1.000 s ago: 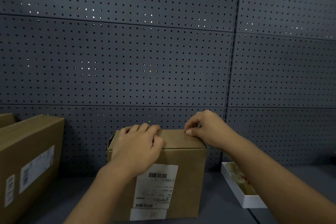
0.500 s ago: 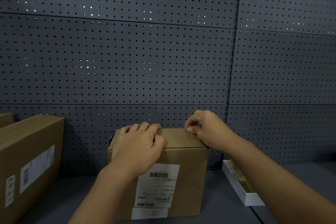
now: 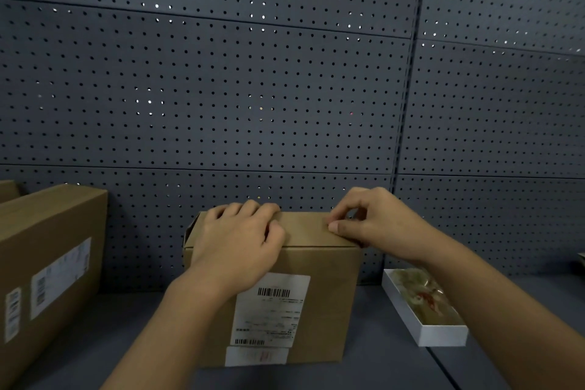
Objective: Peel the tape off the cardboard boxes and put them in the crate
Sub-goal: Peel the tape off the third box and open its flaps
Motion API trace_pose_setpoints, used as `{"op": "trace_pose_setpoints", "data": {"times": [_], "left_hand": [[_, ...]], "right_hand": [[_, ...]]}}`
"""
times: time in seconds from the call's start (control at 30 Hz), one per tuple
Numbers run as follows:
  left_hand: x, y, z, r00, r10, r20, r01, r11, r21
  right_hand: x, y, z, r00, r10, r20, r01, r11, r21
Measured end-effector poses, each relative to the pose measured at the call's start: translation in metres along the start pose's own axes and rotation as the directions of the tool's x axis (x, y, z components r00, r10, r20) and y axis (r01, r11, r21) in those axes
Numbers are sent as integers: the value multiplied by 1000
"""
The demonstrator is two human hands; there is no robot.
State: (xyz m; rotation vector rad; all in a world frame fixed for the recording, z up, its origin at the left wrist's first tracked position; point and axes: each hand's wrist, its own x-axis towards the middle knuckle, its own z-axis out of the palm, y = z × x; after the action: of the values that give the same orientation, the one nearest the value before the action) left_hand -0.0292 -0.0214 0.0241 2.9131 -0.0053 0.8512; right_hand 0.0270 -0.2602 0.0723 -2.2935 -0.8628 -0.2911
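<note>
A brown cardboard box (image 3: 319, 263) with a white barcode label on its front stands on the grey shelf at centre. My left hand (image 3: 240, 237) lies over its top front edge, with bent fingers pressing down on the lid. My right hand (image 3: 376, 222) is at the lid's right end, where thumb and forefinger pinch at the tape. The tape itself is brown and hard to tell from the cardboard. No crate is in view.
A larger labelled cardboard box (image 3: 47, 247) stands at the left. A shallow white box (image 3: 424, 332) with pale contents lies to the right of the centre box. A grey pegboard wall (image 3: 221, 104) rises directly behind.
My right thumb and forefinger have closed a little tighter at the lid's right end. The left hand stays pressed on the box.
</note>
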Motion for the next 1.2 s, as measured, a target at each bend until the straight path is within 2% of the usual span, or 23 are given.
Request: {"op": "trace_pose_setpoints", "data": {"times": [0.27, 0.47, 0.7, 1.03, 1.2], "left_hand": [[-7, 2, -3, 1000, 6, -14, -5, 1000, 18], [-14, 4, -6, 1000, 14, -28, -14, 1000, 21], [-13, 3, -4, 999, 15, -29, -14, 1000, 20], [-17, 3, -3, 998, 13, -56, -13, 1000, 15], [-15, 3, -2, 998, 12, -67, -11, 1000, 19]], "right_hand": [[-2, -21, 4, 995, 88, -41, -90, 995, -44], [-4, -29, 3, 982, 190, -4, -189, 980, 60], [-5, -27, 7, 988, 153, -32, -154, 988, -32], [-5, -20, 11, 988, 134, -78, -138, 989, -58], [-7, -18, 16, 984, 148, -99, -150, 989, -14]]}}
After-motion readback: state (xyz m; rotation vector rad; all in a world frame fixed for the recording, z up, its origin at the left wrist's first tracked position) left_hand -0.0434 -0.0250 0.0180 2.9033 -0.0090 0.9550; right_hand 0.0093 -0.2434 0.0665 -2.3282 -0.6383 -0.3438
